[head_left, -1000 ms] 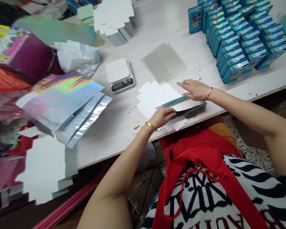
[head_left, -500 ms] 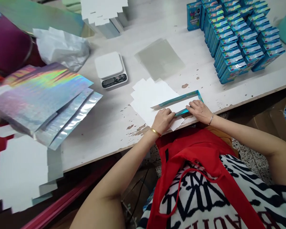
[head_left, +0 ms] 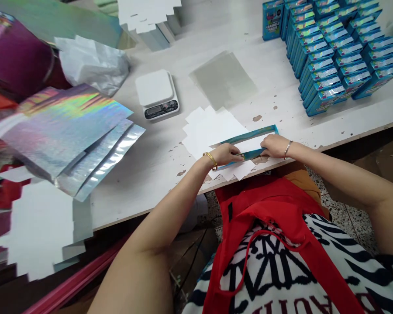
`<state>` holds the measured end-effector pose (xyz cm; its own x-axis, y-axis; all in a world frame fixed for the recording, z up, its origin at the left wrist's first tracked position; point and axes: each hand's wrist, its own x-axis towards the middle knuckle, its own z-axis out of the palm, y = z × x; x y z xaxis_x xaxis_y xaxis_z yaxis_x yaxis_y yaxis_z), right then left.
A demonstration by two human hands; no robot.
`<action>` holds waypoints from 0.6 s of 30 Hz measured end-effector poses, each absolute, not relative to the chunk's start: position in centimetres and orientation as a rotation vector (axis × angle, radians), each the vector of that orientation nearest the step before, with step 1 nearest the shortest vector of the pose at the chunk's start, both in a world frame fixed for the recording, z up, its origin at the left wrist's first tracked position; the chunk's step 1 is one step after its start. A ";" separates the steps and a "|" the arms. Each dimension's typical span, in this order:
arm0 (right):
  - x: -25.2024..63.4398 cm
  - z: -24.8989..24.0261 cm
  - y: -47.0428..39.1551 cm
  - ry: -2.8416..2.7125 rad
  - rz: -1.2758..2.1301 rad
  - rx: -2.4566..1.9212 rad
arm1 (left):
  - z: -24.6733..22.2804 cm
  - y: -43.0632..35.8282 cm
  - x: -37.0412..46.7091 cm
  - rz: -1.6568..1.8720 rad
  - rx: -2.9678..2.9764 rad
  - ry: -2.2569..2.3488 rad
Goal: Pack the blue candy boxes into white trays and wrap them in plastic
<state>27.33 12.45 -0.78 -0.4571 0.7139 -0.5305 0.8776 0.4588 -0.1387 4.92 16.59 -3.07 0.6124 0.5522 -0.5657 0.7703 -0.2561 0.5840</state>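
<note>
The left hand (head_left: 227, 153) has its fingers close together, pinching the near wall of a blue carton (head_left: 253, 154); the right hand (head_left: 275, 146) pinches that wall farther right, its fingertips partly hidden inside. The carton lies open by the table's near edge, partly over fanned white sheets (head_left: 212, 131); the left hand and wrist hide much of its left end. The carton covers the middle of the sheets, whose corners reach the edge. Beyond, tabletop (head_left: 281, 100) stretches right to rows of blue boxes (head_left: 324, 87), cut off at the top. Farther left sit translucent sheets (head_left: 224, 80) and a scale (head_left: 154, 87), its display unreadable.
</note>
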 end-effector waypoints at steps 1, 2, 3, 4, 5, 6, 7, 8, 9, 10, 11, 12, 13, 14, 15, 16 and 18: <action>27.3 -0.5 12.9 2.274 -0.607 1.309 | -2.8 16.8 5.0 -0.347 1.909 1.063; 27.2 -0.3 13.3 2.246 -0.643 1.283 | -2.7 16.8 5.2 -0.364 1.881 1.090; 27.2 -0.2 13.6 2.227 -0.667 1.265 | -2.6 16.7 5.2 -0.356 1.854 1.119; 27.1 -0.1 13.8 2.218 -0.683 1.254 | -2.7 16.6 5.3 -0.324 1.817 1.144; 27.1 -0.1 13.9 2.216 -0.693 1.251 | -2.9 16.4 5.2 -0.275 1.764 1.156; 27.1 -0.1 14.0 2.218 -0.699 1.252 | -3.1 16.3 5.1 -0.221 1.695 1.152; 27.2 -0.2 14.0 2.223 -0.702 1.253 | -3.3 16.2 5.0 -0.175 1.616 1.129; 27.2 -0.3 14.1 2.225 -0.705 1.252 | -3.6 16.2 4.8 -0.142 1.540 1.092; 27.3 -0.4 14.2 2.225 -0.705 1.249 | -3.7 16.3 4.6 -0.126 1.482 1.046; 27.3 -0.5 14.3 2.221 -0.706 1.243 | -3.8 16.5 4.4 -0.122 1.447 0.999; 27.4 -0.6 14.5 2.212 -0.711 1.234 | -3.8 16.7 4.3 -0.127 1.437 0.958; 27.4 -0.7 14.8 2.205 -0.722 1.221 | -3.8 16.9 4.1 -0.137 1.443 0.924; 27.5 -0.8 15.0 2.200 -0.741 1.206 | -3.8 17.2 4.0 -0.148 1.459 0.896; 27.5 -0.9 15.2 2.196 -0.761 1.191 | -3.8 17.3 3.9 -0.156 1.476 0.874; 27.5 -1.0 15.3 2.199 -0.779 1.182 | -3.7 17.4 3.8 -0.156 1.489 0.862; 27.5 -1.2 15.3 2.205 -0.787 1.179 | -3.8 17.5 3.6 -0.148 1.496 0.857; 27.5 -1.5 15.1 2.225 -0.767 1.198 | -3.9 17.4 3.2 -0.115 1.504 0.858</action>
